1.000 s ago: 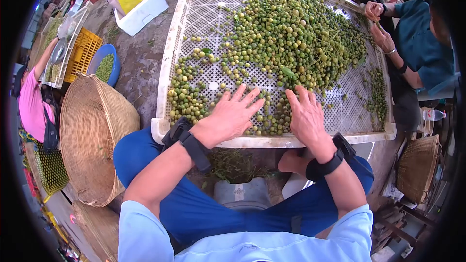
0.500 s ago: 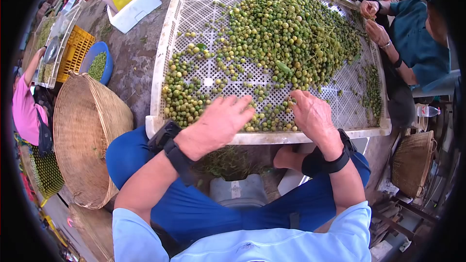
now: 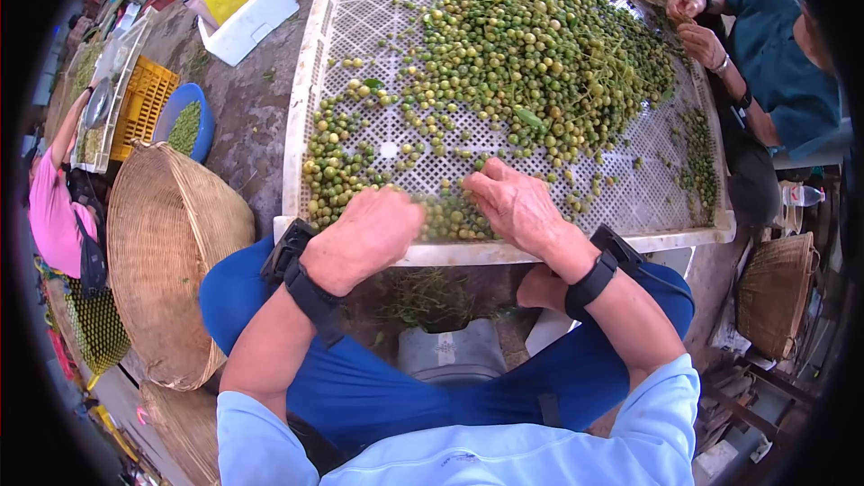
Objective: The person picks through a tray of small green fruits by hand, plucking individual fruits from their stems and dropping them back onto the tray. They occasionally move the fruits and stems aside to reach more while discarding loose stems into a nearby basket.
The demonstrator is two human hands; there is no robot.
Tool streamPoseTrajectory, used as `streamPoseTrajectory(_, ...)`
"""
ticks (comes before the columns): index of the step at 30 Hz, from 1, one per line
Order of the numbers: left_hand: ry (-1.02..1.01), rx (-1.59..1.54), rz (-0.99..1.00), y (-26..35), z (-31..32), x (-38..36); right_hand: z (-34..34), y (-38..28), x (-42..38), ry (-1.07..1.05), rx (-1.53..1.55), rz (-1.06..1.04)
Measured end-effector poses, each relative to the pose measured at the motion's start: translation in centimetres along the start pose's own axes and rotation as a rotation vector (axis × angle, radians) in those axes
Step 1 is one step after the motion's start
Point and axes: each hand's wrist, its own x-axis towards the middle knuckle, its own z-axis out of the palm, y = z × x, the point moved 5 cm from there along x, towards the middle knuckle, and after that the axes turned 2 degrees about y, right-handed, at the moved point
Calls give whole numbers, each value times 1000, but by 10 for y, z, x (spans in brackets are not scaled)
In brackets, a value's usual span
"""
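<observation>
Small round green-yellow fruits (image 3: 531, 54) lie heaped on a white perforated tray (image 3: 423, 255). Near the front edge of the tray, my left hand (image 3: 367, 232) is over loose fruits, its fingertips smeared by motion, so I cannot tell what they hold. My right hand (image 3: 517, 207) is just to the right, its fingers curled inward and pressed together above the fruits. Anything between those fingers is hidden. A few fruits between the two hands look blurred. A green leaf (image 3: 529, 118) rests on the heap.
A large woven basket (image 3: 166, 261) stands left, near a blue basin (image 3: 186, 126), a yellow crate (image 3: 144, 103) and a white foam box (image 3: 256, 22). Another person's hands (image 3: 697, 31) work at the tray's right edge. A person in pink (image 3: 56, 216) is far left.
My right hand has moved left, closer to my left hand, and its fingers have curled. My left hand has shifted slightly left and down, its fingers no longer spread. Fruits near the front have shifted.
</observation>
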Motion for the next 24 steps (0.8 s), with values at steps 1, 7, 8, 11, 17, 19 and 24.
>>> streamPoseTrajectory(1,66,33,-7,-3,-1,0,4,0,4,9,12,-12)
streamPoseTrajectory(7,126,34,-28,-9,-11,-1,12,1,11,-72,-63,-76)
streamPoseTrajectory(8,109,39,-30,-8,-11,-2,13,0,10,-68,-71,-69)
streamPoseTrajectory(11,142,50,-13,-7,-14,-4,11,1,9,-40,-104,-77)
streamPoseTrajectory(17,278,-24,10,-2,-10,11,0,11,2,62,-103,-20)
streamPoseTrajectory(19,274,-37,-13,-2,-6,18,-5,15,1,44,-75,42)
streamPoseTrajectory(24,318,-127,-20,4,22,38,-31,18,-6,47,57,124)
